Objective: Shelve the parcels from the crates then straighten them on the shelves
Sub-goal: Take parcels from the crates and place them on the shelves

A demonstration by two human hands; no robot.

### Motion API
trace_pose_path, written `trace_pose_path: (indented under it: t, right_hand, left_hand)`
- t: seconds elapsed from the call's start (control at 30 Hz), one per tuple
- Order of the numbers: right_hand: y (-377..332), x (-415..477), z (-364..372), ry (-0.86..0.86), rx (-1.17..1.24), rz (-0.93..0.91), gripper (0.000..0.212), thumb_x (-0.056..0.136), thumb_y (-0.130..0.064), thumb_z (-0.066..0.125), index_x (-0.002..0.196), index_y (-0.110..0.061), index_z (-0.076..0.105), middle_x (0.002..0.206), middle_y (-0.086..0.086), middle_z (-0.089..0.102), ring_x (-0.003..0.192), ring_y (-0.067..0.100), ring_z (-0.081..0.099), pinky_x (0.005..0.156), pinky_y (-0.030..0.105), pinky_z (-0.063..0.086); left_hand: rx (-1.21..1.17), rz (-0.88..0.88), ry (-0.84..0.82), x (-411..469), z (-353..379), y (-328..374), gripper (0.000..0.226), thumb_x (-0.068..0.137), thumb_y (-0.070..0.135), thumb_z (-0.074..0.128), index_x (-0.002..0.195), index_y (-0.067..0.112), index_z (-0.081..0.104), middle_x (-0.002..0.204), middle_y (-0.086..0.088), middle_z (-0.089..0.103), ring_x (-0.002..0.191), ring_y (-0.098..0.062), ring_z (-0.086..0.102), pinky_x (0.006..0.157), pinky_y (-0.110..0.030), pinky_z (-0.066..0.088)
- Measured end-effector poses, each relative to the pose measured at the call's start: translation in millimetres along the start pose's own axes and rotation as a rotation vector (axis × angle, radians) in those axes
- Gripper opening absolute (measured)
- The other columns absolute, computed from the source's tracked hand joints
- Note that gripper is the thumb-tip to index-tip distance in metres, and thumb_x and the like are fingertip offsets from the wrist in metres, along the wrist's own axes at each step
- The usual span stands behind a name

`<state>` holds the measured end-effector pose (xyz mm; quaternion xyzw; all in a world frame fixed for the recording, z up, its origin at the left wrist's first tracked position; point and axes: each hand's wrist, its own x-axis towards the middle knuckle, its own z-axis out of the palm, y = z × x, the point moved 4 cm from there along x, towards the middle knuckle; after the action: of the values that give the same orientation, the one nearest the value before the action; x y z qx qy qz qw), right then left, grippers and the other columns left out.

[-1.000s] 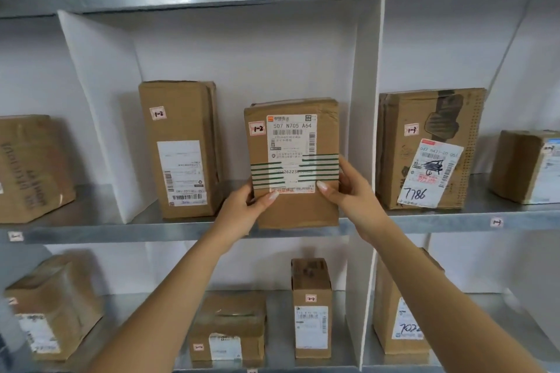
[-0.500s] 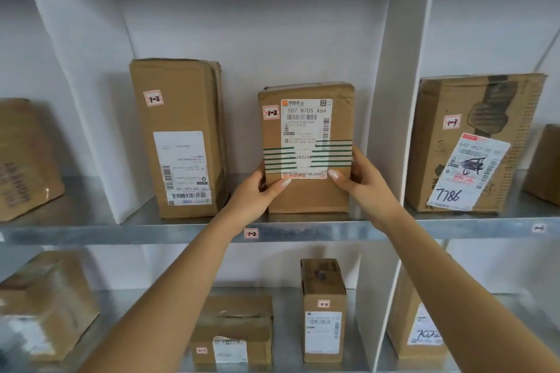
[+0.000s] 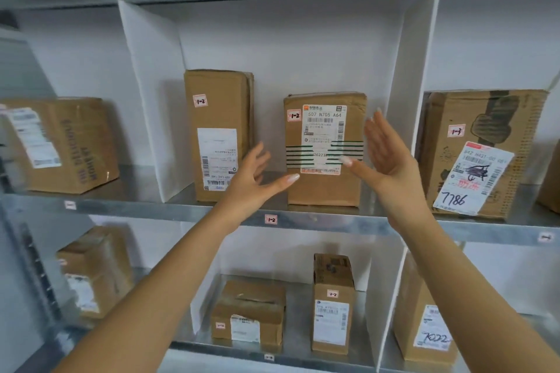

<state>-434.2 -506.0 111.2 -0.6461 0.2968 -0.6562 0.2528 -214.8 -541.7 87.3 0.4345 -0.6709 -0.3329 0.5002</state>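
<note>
A brown cardboard parcel [image 3: 325, 185] with a white label and green stripes stands upright on the middle metal shelf [image 3: 318, 219], in the compartment tagged 1-2. My left hand [image 3: 253, 177] hovers open just left of it, fingers spread, holding nothing. My right hand [image 3: 386, 157] is open at the parcel's right side, palm facing the box, apart from it. A taller parcel [image 3: 219, 118] stands upright to the left in the same compartment.
White dividers [image 3: 403, 85] wall the compartment on both sides. A large box marked 7786 [image 3: 481, 154] fills the right bay, another box [image 3: 60, 145] the left bay. Several smaller parcels [image 3: 331, 309] sit on the lower shelf, and more on the top shelf.
Both hands gripped the striped parcel while setting it on the shelf; now they have let go and drawn back, fingers spread. The parcel stands on its own.
</note>
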Motion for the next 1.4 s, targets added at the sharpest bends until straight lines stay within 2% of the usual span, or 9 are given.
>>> trace_pose_path:
  t: [0.1,0.27,0.37,0.5,0.7,0.87,1.07,1.23,1.4]
  right_hand:
    - [-6.3,0.3,32.8,-0.089,0.126,0.014,0.092,0.066,-0.025,0.081,0.148,-0.026,0.038,0.146,-0.007,0.048,0.134,0.003,0.044,0.112,0.032,0.038]
    - [-0.8,3.8,97.7,-0.194,0.28,0.069,0.097,0.057,-0.037,0.086,0.143,-0.028,0.043,0.147,-0.005,0.048,0.133,0.002,0.045,0.108,0.021,0.039]
    - [10.8,-1.4,154.2,-0.312,0.348,0.099,0.096,0.06,-0.031,0.083,0.146,-0.022,0.041,0.145,-0.004,0.049,0.132,0.004,0.047,0.109,0.026,0.039]
    - [29.2,-27.2,237.1,-0.468,0.404,0.152,0.089,0.062,-0.026,0.081,0.143,-0.025,0.044,0.144,0.0,0.05,0.131,0.004,0.049,0.106,0.023,0.042]
    - [42.4,-101.2,360.6,-0.745,0.426,0.256,0.091,0.059,-0.027,0.081,0.142,-0.022,0.043,0.143,0.001,0.05,0.131,0.006,0.048,0.111,0.023,0.037]
    - [42.1,-205.0,478.4,-1.046,0.424,0.359,0.094,0.06,-0.025,0.082,0.145,-0.02,0.042,0.145,0.0,0.049,0.131,0.003,0.048,0.11,0.021,0.037]
    - [47.9,-348.1,598.2,-1.309,0.391,0.503,0.089,0.062,-0.03,0.082,0.142,-0.024,0.043,0.144,-0.004,0.049,0.129,-0.001,0.048,0.108,0.016,0.037]
    - [78.6,-466.3,669.0,-1.512,0.362,0.625,0.086,0.068,-0.027,0.084,0.143,-0.029,0.042,0.146,-0.004,0.048,0.131,0.0,0.047,0.111,0.022,0.035]
    - [146.2,-587.5,711.0,-1.684,0.281,0.79,0.084,0.074,-0.025,0.082,0.146,-0.025,0.04,0.149,0.0,0.044,0.134,0.007,0.044,0.114,0.029,0.034]
  left_hand:
    - [-0.033,-0.04,0.074,-23.3,-29.8,5.3,0.103,0.058,0.051,0.073,0.147,0.032,0.026,0.152,0.007,0.035,0.139,-0.015,0.035,0.115,-0.037,0.029]
    - [-0.06,-0.018,0.183,-63.4,-87.9,6.8,0.08,0.067,0.031,0.079,0.137,0.029,0.041,0.141,0.006,0.049,0.129,-0.004,0.044,0.111,-0.028,0.035]
    - [0.031,-0.066,0.322,-98.7,-136.4,-2.8,0.075,0.071,0.031,0.078,0.137,0.033,0.043,0.138,0.009,0.051,0.126,-0.002,0.046,0.101,-0.02,0.041]
    - [0.125,-0.183,0.504,-169.1,-205.4,-28.0,0.075,0.061,0.042,0.087,0.127,0.031,0.053,0.124,0.007,0.06,0.116,-0.007,0.057,0.099,-0.033,0.048]
    - [0.139,-0.324,0.755,-297.9,-296.7,-60.5,0.069,0.058,0.034,0.083,0.12,0.023,0.056,0.125,-0.009,0.061,0.108,-0.012,0.062,0.096,-0.029,0.048]
    - [0.101,-0.436,0.937,-416.6,-361.4,-96.8,0.064,0.07,0.025,0.076,0.129,0.016,0.053,0.128,-0.008,0.059,0.095,0.001,0.066,0.081,-0.014,0.049]
    - [0.032,-0.669,1.039,-554.4,-415.2,-173.6,0.06,0.069,0.047,0.08,0.122,0.03,0.057,0.122,0.006,0.062,0.106,-0.007,0.064,0.101,-0.038,0.048]
    - [-0.025,-0.854,1.144,-646.8,-427.4,-245.8,0.08,0.056,0.057,0.076,0.127,0.028,0.054,0.122,0.006,0.064,0.109,-0.003,0.062,0.096,-0.027,0.046]
    - [-0.169,-1.056,1.252,-729.7,-397.0,-358.8,0.07,0.057,0.059,0.075,0.12,0.032,0.058,0.117,0.012,0.064,0.113,-0.007,0.059,0.105,-0.036,0.043]
